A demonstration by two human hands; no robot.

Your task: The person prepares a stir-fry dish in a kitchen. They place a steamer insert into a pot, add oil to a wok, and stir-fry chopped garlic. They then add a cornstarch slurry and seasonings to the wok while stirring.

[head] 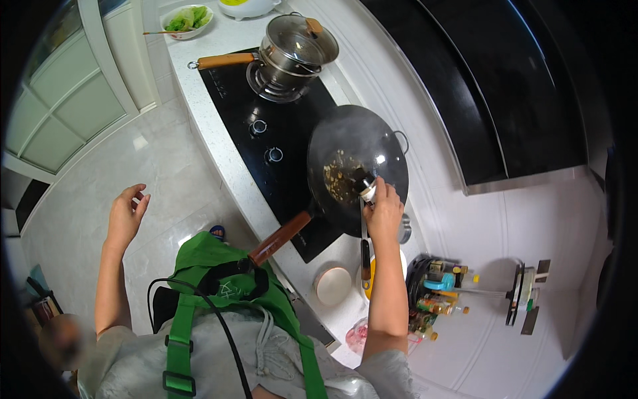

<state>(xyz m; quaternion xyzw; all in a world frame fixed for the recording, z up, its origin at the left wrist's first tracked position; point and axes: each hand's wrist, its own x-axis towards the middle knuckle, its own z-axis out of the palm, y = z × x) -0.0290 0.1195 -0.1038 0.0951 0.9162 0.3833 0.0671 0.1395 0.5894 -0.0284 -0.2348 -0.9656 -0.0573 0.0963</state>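
Observation:
My right hand (385, 212) grips a small bottle (368, 189) with a dark cap and a pale label. The bottle tilts cap-down over a black wok (349, 129). Browned chopped bits (341, 174) lie in dark liquid in the wok, and steam rises from it. Beneath my right wrist a cooking utensil with a black and wooden handle (366, 264) leans across the wok's rim; its working end is hidden. The wok's wooden handle (281, 238) points towards my green apron (219, 279). Out over the floor, my left hand (127, 214) hangs with fingers loosely curled, holding nothing.
A lidded steel pot (294, 50) stands on the far burner of the black gas hob (234, 109). Beyond it sits a bowl of lettuce (188, 22). A white bowl (333, 287), raw meat (357, 336) and a rack of condiment bottles (438, 294) are near my right arm.

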